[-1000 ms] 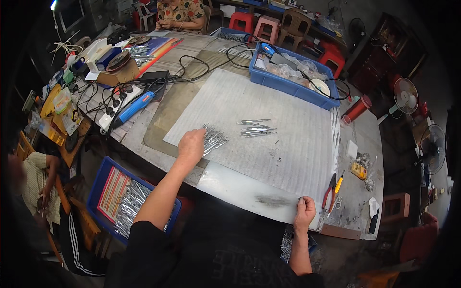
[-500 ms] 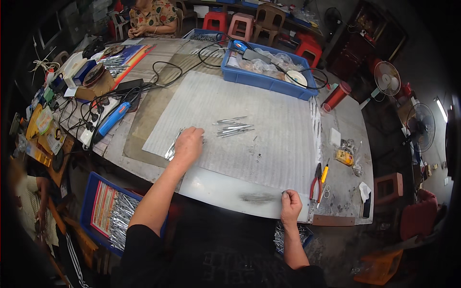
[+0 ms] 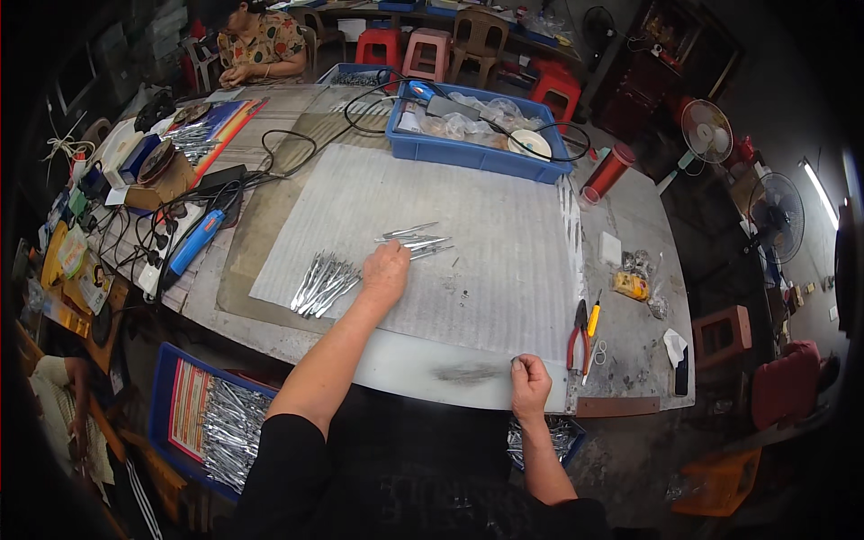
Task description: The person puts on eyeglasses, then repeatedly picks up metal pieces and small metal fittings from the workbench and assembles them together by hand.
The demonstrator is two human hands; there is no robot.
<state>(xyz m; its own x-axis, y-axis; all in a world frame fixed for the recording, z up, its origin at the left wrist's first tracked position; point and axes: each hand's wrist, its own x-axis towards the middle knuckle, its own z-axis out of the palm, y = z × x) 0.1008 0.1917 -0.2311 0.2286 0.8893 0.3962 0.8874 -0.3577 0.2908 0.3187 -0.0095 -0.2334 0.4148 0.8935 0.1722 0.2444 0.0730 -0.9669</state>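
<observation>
My left hand (image 3: 386,271) is over the foam sheet (image 3: 504,225), its fingers curled at the left end of a small loose group of slim silver metal tools (image 3: 427,245). Whatever lies under those fingers is hidden. Just left of this hand, a denser row of similar metal tools (image 3: 322,284) lies side by side, slanting. By the table's near edge, my right hand (image 3: 531,385) is closed with its thumb pressed on the fingers, beside a dark smudge on the pale board (image 3: 405,364). Anything in that pinch is too small to make out.
A blue tray (image 3: 486,157) of plastic bags and cord stands at the back. Pliers (image 3: 577,337) and a yellow-handled tool (image 3: 594,317) lie to the right. Below left is a blue bin (image 3: 162,396) of metal tools. A person (image 3: 261,45) sits across the table.
My left hand has moved right, from the dense row to the loose group, uncovering the row. My right hand keeps its place at the near edge. The whole view has shifted slightly.
</observation>
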